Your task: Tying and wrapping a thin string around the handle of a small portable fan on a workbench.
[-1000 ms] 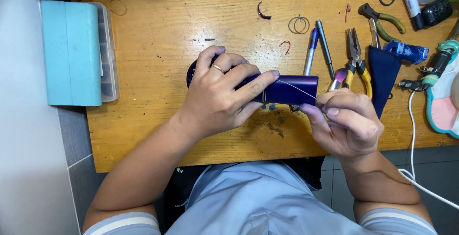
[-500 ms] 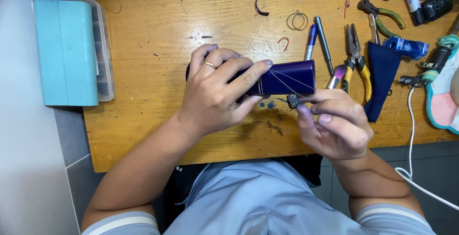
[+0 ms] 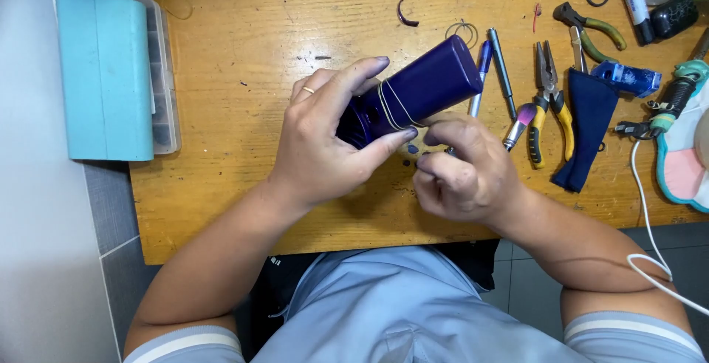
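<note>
Left hand (image 3: 325, 141) grips a dark purple case (image 3: 410, 97), fingers curled over its top and thumb pressed against the near side, with a ring on one finger. That case is held just above the tabletop (image 3: 236, 75), tilted so its far end points up and to the right, and a pale band (image 3: 391, 106) is wrapped around its middle. Right hand (image 3: 461, 171) sits just below and right of the case, closed into a loose fist, its fingertips touching the case's lower edge; whether it pinches anything small cannot be told.

Right of the case lie two pens (image 3: 491, 67), side by side and nearly touching it. Further right of the case are yellow-handled pliers (image 3: 548, 97), then a dark blue cloth (image 3: 587, 123), with a blue plastic piece (image 3: 628, 79) at the cloth's top. Green-handled pliers (image 3: 591, 27) lie up and right of the case, beyond the pens. Small wire rings (image 3: 464, 31) rest just above the case's far end, and a curved purple scrap (image 3: 405, 14) lies a little left of them. Well to the left of the case stands a teal box (image 3: 103, 75) on a clear organiser (image 3: 166, 75), at the tabletop's left edge. A white cable (image 3: 646, 208) runs down far right of the case, past the right forearm.
</note>
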